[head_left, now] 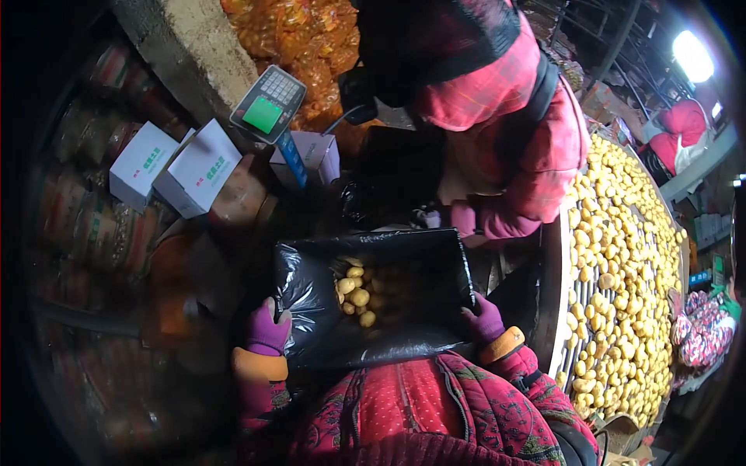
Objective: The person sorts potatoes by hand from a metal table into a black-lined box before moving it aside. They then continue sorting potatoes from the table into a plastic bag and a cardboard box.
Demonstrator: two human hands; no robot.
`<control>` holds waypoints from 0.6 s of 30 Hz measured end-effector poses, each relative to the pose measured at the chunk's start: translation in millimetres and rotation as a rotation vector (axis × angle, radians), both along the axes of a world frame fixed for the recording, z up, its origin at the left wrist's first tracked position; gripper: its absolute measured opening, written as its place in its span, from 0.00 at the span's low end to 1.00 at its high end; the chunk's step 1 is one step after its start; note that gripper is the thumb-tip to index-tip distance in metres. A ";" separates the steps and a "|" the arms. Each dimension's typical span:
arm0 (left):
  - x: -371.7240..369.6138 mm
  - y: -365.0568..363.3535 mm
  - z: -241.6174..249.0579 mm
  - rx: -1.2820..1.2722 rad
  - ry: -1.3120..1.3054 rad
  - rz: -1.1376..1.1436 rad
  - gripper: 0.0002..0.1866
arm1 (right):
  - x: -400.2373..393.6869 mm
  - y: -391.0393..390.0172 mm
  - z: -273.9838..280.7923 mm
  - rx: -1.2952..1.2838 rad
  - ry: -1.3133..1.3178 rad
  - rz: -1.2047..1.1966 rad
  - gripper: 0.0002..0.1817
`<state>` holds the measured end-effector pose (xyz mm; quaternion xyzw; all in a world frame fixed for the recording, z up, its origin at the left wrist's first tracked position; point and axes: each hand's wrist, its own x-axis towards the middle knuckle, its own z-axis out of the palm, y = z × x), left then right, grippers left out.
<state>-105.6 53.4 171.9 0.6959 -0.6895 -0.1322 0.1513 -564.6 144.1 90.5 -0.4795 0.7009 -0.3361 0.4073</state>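
In front of my body is a box lined with black plastic (311, 342), held level between my two hands. A small heap of yellow potatoes (359, 297) lies in it, left of the middle; the right part of its inside is dark. My left hand (269, 326), in a purple glove, is closed on the left edge of the box. At the right edge, my right hand (485, 318), also in a purple glove, is closed on the rim. The fingers of both hands are partly hidden.
Across from me a person in a pink checked jacket (544, 140) bends close to the box. Potatoes cover a slatted sorting table (614, 295) on my right. A scale display (268, 105), white cartons (206, 167) and orange net sacks (299, 39) stand ahead, towards the left.
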 end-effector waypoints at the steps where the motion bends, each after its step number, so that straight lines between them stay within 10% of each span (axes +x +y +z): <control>1: -3.7 0.7 4.6 -0.015 0.034 -0.004 0.15 | -0.4 0.0 0.0 0.015 0.021 0.005 0.27; 18: 4.6 7.0 -4.6 -0.010 -0.016 0.020 0.20 | 10.4 7.0 9.3 -0.015 0.064 -0.017 0.26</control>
